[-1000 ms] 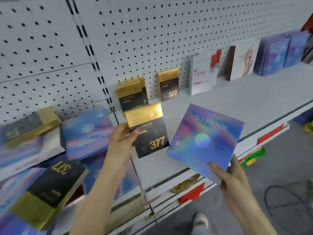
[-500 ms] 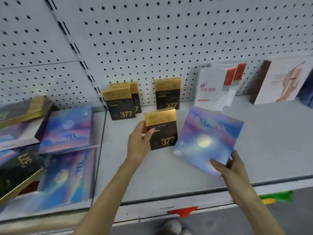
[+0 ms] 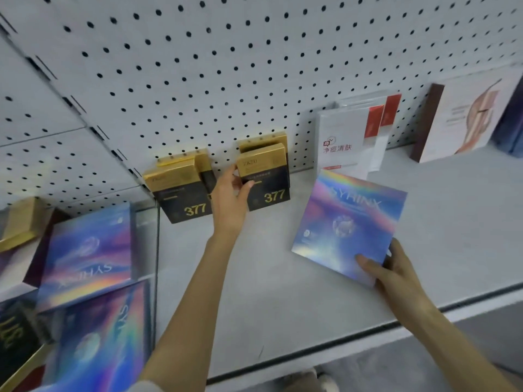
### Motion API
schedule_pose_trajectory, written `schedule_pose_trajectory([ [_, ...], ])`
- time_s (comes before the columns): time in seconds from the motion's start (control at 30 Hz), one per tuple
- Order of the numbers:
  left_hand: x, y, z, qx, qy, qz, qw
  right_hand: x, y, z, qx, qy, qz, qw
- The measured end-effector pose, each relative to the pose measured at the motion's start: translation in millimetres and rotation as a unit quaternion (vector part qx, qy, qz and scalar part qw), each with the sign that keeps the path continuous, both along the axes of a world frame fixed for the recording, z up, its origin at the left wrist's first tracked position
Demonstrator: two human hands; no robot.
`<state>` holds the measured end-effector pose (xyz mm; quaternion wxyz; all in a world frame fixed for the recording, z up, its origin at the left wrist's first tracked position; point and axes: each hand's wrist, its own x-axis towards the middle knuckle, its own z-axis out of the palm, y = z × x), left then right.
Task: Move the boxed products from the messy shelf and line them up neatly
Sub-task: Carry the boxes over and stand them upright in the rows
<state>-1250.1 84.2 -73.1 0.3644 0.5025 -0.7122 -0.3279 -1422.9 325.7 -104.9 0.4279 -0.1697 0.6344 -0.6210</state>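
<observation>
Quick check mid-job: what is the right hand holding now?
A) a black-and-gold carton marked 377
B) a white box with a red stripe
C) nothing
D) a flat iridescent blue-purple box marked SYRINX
D: the right hand pinches a corner of the flat iridescent blue-purple SYRINX box, while the left hand grips the black-and-gold 377 carton.

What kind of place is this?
Likely a retail store aisle: a perforated pegboard back panel, a white display shelf, and boxed products faced outward, such as the black-and-gold 377 boxes.
</observation>
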Motion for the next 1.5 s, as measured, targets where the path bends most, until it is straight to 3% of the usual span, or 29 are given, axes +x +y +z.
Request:
schedule_pose_trajectory([
  [0.37, -5.6, -8.9, -9.5, 0.007, 0.009, 0.049, 0.999, 3.1, 0.1, 2.4, -0.009, -0.01, -0.001, 1.0],
  [0.53, -5.7, -0.2, -13.7, 0.031, 0.009, 0.131, 0.991, 3.8, 1.5, 2.9, -0.026, -0.017, -0.005, 1.0],
  [0.63, -9.6, 36.9, -11.3, 0.024, 0.058, 0.171, 0.983, 3.7, 2.7, 2.9, -0.046, -0.044, -0.017, 0.998],
  [0.73, -23.2, 80.9, -15.1, 0.093, 0.079, 0.048, 0.991, -1.0, 8.7, 4.7, -0.068, -0.08, -0.03, 0.994],
  [0.83, -45.5, 106.1, -19.4, 0.196, 0.018, -0.106, 0.975, -14.9, 21.6, 8.9, -0.072, -0.095, -0.028, 0.992],
  [0.9, -64.0, 119.6, -17.8, 0.21, 0.0, -0.167, 0.963, -35.7, 32.7, 14.0, -0.08, -0.071, -0.023, 0.994],
  [1.07, -133.9, 165.9, -8.9, 0.21, 0.045, -0.187, 0.959, -123.8, 78.4, 26.6, -0.09, 0.032, 0.009, 0.995],
  [1.23, -246.9, 239.4, -1.8, 0.2, 0.06, -0.191, 0.959, -242.2, 152.2, 20.3, -0.009, 0.196, -0.029, 0.98],
  [1.5, -389.8, 327.6, 10.3, 0.159, 0.046, -0.206, 0.964, -387.2, 231.1, 36.4, 0.038, 0.243, -0.076, 0.966],
])
